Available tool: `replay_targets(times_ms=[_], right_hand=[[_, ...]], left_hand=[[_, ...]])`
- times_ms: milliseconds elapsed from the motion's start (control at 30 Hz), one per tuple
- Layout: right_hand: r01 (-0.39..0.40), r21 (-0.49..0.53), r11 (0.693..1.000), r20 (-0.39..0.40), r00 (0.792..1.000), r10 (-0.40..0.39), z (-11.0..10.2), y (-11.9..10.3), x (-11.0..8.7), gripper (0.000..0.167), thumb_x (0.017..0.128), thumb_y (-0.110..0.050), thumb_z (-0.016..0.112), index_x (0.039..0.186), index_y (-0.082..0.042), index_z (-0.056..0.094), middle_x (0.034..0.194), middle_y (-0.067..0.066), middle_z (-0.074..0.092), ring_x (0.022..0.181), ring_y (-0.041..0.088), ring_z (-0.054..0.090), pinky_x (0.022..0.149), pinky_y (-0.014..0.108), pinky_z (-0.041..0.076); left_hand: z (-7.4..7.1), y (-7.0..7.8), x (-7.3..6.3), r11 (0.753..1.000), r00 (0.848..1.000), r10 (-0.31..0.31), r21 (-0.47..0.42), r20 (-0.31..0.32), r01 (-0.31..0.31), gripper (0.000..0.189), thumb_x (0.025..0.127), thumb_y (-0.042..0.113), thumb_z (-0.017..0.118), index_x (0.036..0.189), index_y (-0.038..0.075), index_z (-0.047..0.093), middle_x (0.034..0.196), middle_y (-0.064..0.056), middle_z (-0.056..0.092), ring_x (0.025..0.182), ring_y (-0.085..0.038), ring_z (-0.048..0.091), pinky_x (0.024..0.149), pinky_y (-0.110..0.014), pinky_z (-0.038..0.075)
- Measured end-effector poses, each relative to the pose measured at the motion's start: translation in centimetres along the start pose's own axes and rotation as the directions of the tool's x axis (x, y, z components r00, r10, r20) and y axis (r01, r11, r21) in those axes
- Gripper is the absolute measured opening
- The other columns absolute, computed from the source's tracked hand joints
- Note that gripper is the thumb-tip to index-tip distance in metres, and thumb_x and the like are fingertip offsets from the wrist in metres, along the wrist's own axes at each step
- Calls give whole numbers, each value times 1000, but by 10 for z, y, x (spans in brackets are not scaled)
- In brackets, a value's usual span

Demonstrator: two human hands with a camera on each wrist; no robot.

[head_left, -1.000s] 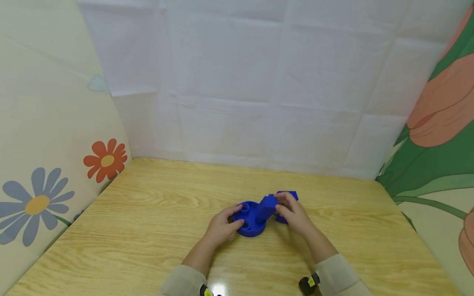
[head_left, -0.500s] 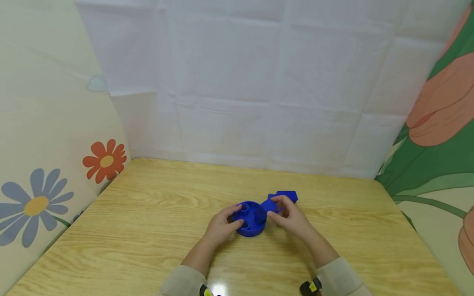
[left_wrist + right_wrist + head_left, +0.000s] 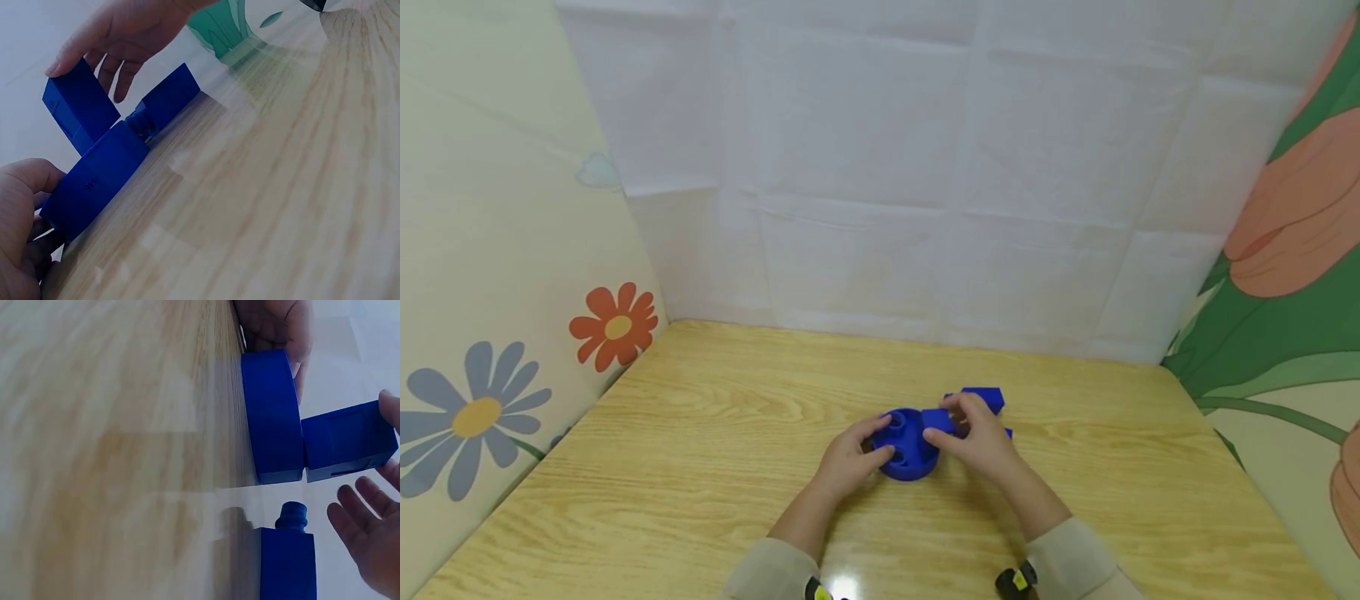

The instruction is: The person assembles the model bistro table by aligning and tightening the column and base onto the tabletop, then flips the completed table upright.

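Blue, shallow round base (image 3: 908, 473): one, showing two round blue sockets (image 3: 898, 420). Rectangular blue blocks: two plainly visible, a held block (image 3: 937, 421) and a lying block (image 3: 983, 398). Mostly hidden blue piece (image 3: 1010, 433): one. Bare hands: two, one left hand (image 3: 852, 457), one right hand (image 3: 977, 442). Pale cloth sleeves (image 3: 1078, 562): two. Wood-grained worktop (image 3: 700, 467): one.

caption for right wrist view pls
Right hand holds a blue, boxy, plastic-looking piece at the rim of a round, blue, plastic-looking base.
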State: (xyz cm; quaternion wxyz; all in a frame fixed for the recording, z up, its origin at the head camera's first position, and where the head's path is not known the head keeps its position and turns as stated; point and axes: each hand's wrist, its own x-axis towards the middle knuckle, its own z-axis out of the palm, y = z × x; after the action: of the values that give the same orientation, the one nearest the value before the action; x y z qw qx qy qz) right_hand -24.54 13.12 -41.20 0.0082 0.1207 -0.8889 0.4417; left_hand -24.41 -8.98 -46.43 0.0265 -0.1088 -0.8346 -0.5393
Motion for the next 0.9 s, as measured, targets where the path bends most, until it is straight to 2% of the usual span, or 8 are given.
replay_targets(times_ms=[133, 267, 367, 533, 700, 900], right_hand=[[15, 51, 999, 32, 999, -17, 0, 3, -1, 43, 91, -32, 69, 125, -9, 56, 132, 14, 60, 123, 36, 56, 104, 52, 46], [102, 131, 986, 64, 992, -111, -5, 8, -2, 35, 97, -17, 59, 128, -1, 54, 132, 20, 59, 124, 37, 55, 105, 49, 45], [143, 181, 973, 83, 984, -160, -9, 11, -1, 34, 98, -9, 55, 129, 5, 53, 132, 24, 57, 123, 38, 55, 104, 46, 46], [114, 169, 979, 127, 982, -136, -9, 11, 0, 40, 97, -22, 61, 131, -1, 53, 131, 20, 60, 122, 36, 56, 103, 47, 47], [101, 135, 986, 129, 985, -119, -5, 8, 1, 46, 95, -30, 64, 133, -6, 54, 129, 16, 61, 119, 33, 57, 100, 50, 47], [103, 135, 985, 152, 981, -123, -1, 3, 3, 55, 95, -29, 65, 142, -7, 48, 143, 16, 53, 128, 37, 52, 108, 53, 42]], left_hand=[[0, -1, 0, 1000, 1000, 1, 0, 2, -1, 48, 85, 16, 70, 131, 5, 62, 138, -21, 56, 131, -42, 49, 111, -56, 37], [0, -1, 0, 1000, 1000, 6, 14, 1, -6, 48, 85, 16, 70, 131, 5, 62, 139, -21, 56, 131, -42, 49, 111, -56, 36], [0, -1, 1, 1000, 1000, 4, 22, -2, -4, 48, 85, 16, 70, 131, 5, 62, 139, -21, 56, 132, -42, 48, 111, -55, 36], [-1, 0, 1, 999, 1000, -3, 33, 1, 3, 48, 86, 17, 70, 131, 6, 62, 139, -21, 56, 131, -42, 49, 110, -56, 37], [-1, 0, 1, 1000, 1000, -1, 25, 4, 1, 48, 86, 17, 70, 132, 7, 62, 139, -21, 56, 131, -42, 49, 110, -56, 37], [-1, -1, 1, 999, 1000, 12, 40, 5, -12, 47, 86, 18, 70, 131, 7, 62, 138, -21, 57, 130, -42, 50, 109, -56, 38]])
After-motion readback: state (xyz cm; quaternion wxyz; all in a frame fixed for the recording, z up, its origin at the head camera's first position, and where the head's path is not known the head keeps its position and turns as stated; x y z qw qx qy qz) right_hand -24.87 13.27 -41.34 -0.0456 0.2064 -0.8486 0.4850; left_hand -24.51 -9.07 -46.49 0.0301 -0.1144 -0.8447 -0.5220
